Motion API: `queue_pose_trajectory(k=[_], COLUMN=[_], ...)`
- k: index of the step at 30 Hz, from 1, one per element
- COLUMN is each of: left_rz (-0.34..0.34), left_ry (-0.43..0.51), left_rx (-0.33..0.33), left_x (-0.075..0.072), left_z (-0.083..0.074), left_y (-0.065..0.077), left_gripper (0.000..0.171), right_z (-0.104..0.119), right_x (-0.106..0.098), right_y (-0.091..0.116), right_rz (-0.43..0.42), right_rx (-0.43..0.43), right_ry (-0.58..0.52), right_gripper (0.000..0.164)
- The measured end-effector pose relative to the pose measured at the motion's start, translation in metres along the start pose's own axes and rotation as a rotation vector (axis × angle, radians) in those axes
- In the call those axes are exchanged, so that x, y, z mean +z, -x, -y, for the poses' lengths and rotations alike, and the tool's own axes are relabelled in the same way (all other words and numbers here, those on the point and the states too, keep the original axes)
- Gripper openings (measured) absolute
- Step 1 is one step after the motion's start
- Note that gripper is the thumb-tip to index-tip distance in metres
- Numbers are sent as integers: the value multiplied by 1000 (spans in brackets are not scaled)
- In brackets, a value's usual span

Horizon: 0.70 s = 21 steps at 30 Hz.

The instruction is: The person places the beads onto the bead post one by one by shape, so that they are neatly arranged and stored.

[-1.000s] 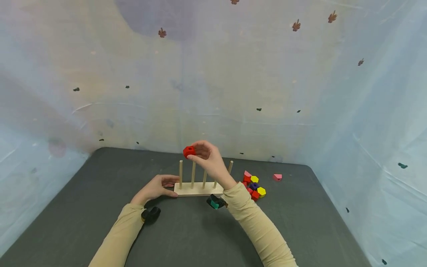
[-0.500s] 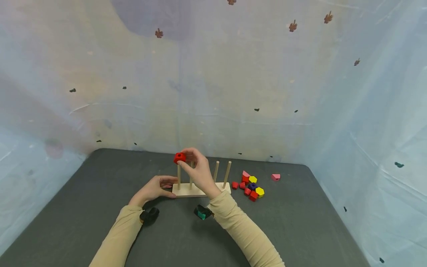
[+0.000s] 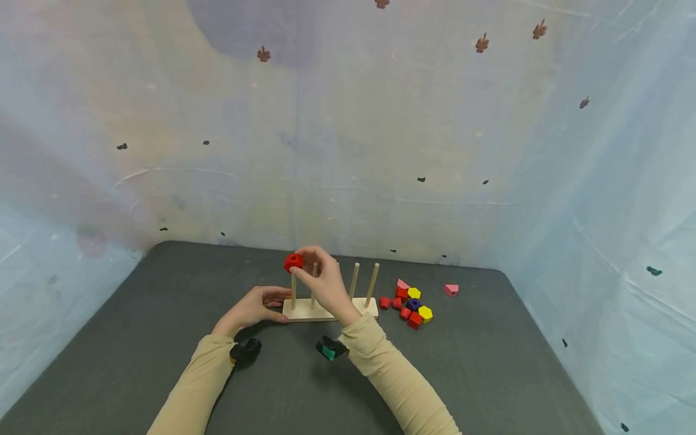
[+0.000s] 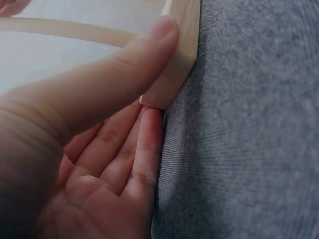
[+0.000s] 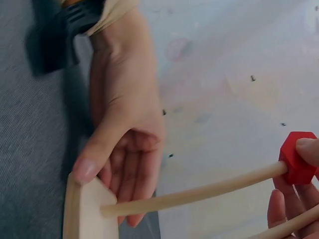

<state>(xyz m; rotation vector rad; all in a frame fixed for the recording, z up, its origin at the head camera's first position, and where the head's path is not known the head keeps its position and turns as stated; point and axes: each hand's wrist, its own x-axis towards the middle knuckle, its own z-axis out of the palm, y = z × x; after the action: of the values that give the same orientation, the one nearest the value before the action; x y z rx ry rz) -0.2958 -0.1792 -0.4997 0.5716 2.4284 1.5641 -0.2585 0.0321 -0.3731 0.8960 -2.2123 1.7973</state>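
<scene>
Red block (image 3: 293,263) is sitting at the top of the leftmost peg (image 3: 294,293), its underside meeting the tip; how far the peg is reaching into the hole is not showing.

Nearest, two tan sleeves (image 3: 193,383) are stretching forward over the dark grey bench (image 3: 288,386), with a small black device (image 3: 246,352) showing at the left wrist and another at the right. The left hand (image 3: 252,309) is gripping the left end of the wooden stand (image 3: 310,312), its thumb pressing the near edge and its fingers lying on the far side. The right hand (image 3: 324,284) is hovering above the stand, partly closed, pinching the red block between thumb and fingers. Four more pegs (image 3: 372,285) are standing in a row to the right, the middle one being mostly hidden behind the right hand.

Past the stand's right end, several red blocks (image 3: 415,320), two yellow blocks (image 3: 425,314), a dark purple block (image 3: 414,304) and a pink block (image 3: 402,283) are lying grouped. A second pink block (image 3: 451,290) is lying apart, farther right. Behind everything, a pale sheet (image 3: 348,121) is hanging, carrying small dark marks.
</scene>
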Motion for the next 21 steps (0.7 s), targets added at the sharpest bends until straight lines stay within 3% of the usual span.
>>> queue_pose_trajectory(k=[4, 10, 14, 21], left_rz=[0, -9, -10, -17], left_ry=[2, -1, 4, 50], left_rx=[-4, -17, -28, -49], left_x=[0, 0, 1, 1], left_z=[0, -2, -4, -4], left_y=[1, 2, 2, 3], left_gripper=[67, 66, 65, 67], right_z=[-4, -18, -41, -77], right_x=[5, 14, 21, 28], right_y=[5, 12, 16, 23], right_rz=[-37, -95, -124, -99], right_rx=[10, 50, 125, 241], right_ry=[15, -53, -91, -3], right_gripper=[30, 37, 38, 25])
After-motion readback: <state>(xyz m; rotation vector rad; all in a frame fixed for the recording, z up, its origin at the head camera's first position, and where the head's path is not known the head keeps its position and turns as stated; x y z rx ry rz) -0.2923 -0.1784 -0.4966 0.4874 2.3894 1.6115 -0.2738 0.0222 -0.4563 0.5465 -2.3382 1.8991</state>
